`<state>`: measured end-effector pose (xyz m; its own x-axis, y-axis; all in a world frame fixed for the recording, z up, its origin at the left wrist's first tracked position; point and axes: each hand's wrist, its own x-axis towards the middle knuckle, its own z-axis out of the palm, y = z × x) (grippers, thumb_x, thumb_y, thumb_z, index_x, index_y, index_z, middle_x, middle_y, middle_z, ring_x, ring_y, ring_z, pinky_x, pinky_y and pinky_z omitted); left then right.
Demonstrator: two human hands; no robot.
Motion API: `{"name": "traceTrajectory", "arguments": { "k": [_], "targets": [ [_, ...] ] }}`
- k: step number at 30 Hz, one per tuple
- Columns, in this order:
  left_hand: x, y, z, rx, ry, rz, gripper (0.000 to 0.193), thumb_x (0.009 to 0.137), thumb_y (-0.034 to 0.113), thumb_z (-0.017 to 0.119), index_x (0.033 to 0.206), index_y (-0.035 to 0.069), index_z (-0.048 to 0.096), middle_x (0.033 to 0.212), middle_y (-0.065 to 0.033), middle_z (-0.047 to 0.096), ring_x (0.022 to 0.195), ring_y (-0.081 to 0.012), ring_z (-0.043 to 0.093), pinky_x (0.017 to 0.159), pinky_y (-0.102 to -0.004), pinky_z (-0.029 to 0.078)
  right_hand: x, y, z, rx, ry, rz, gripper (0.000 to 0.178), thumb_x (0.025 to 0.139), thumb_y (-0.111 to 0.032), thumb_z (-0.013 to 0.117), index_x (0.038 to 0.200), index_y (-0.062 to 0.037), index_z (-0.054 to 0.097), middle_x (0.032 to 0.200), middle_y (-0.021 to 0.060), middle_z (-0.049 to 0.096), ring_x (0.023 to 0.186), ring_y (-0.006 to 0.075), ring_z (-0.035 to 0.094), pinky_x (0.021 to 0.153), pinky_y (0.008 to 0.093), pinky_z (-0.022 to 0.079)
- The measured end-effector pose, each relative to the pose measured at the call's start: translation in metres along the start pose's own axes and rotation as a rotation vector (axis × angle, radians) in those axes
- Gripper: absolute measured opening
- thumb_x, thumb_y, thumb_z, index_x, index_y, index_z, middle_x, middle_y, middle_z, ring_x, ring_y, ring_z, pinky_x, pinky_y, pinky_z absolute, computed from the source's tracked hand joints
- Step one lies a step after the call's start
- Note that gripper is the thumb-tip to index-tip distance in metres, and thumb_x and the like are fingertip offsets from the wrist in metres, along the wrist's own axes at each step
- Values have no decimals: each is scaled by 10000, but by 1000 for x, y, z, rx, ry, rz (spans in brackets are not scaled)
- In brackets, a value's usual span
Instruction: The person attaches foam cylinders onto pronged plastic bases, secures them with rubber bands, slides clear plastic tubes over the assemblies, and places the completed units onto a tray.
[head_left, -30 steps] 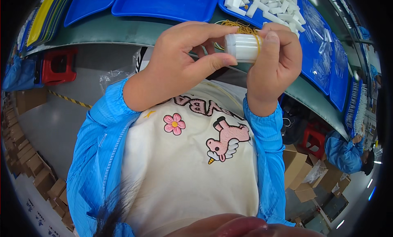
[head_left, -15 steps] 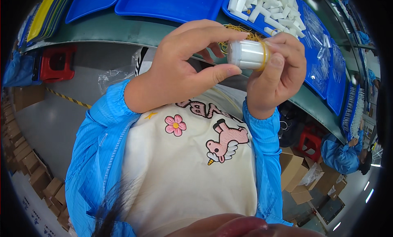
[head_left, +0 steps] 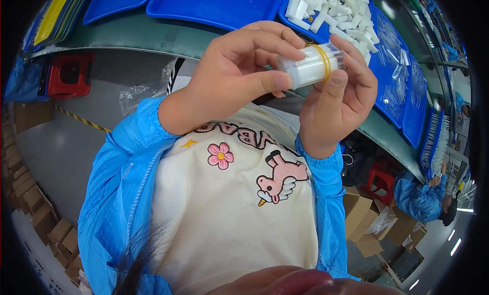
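Two hands hold one white bundle

My left hand (head_left: 224, 71) pinches the left end of the bundle (head_left: 307, 73), with my thumb on the near side and my fingers over the top. My right hand (head_left: 344, 99) has its thumb and bent fingers around the right end. The bundle is up in the air between my hands. It is white inside and see-through outside, and a yellow rubber band (head_left: 324, 64) goes around it nearer the right end. Below is my cream top (head_left: 234, 208), with a pink unicorn on it.

Past my hands is the green table (head_left: 163, 37). On it, a blue tray (head_left: 310, 34) has lots of white pieces (head_left: 338, 12). To the right, clear plastic pieces (head_left: 395, 86) lie in blue trays too.

Farther off, a red stool (head_left: 71, 73) is on the left. Cardboard boxes (head_left: 361, 213) and a person in blue (head_left: 420, 198) are on the right.
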<state>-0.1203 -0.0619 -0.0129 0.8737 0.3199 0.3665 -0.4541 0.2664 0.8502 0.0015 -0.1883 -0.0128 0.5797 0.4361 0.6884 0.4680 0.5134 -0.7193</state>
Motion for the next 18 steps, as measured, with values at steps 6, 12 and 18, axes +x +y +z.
{"name": "traceTrajectory", "arguments": {
  "k": [6, 12, 18],
  "targets": [
    [2, -12, -1, -20, 17, 108, 450, 770, 126, 813, 1172, 51, 624, 1283, -155, 510, 1144, -224, 560, 944, -357, 521, -3, -4, 10, 39, -8, -13, 260, 962, -136, 591, 1157, 32, 557, 1341, 302, 490, 1197, 306, 555, 961, 398, 504],
    [-1, -12, -5, 77, 24, 170, 495, 729, 218, 850, 1148, 56, 643, 1271, -160, 526, 1144, -228, 559, 962, -365, 501, -6, -8, 18, 220, 7, 67, 368, 845, 83, 658, 1189, 29, 538, 1345, 265, 466, 1198, 258, 533, 957, 372, 509],
    [-1, -16, -4, 27, 62, 265, 376, 726, -45, 795, 1078, -5, 669, 1241, -133, 543, 1054, -189, 620, 896, -311, 546, -9, -6, 21, 211, -1, 77, 391, 837, 103, 645, 1199, 21, 523, 1374, 271, 432, 1225, 265, 512, 964, 372, 506]
  ]
}}
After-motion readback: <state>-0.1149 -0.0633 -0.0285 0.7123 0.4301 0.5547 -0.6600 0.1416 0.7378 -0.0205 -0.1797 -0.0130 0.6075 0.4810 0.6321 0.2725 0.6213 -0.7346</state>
